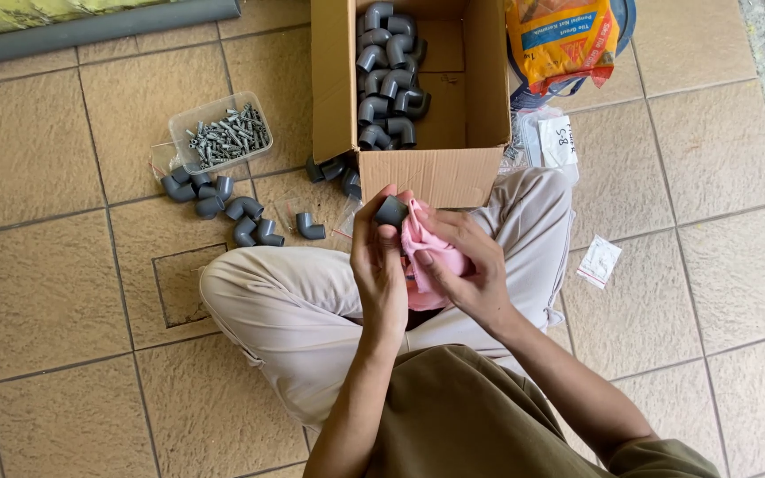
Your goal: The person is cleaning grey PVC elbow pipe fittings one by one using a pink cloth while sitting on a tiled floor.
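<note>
I've got L hand (379, 265) pinching a grey pipe elbow (391, 211) over my lap, R hand (462, 265) clamped on pink cloth (427, 252) wiping it; approx a dozen elbows on floor (223, 208), box (409, 88) w/ plenty more.

An open brown cardboard box (436, 173) sits on the floor. An orange-yellow bag (561, 40) lies beside it, with a small white packet (598, 261) nearby.

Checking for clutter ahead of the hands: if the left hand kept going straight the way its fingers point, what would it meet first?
Probably the cardboard box: the left hand, holding a grey elbow fitting, points up-frame at its near flap. Depth is unclear.
</note>
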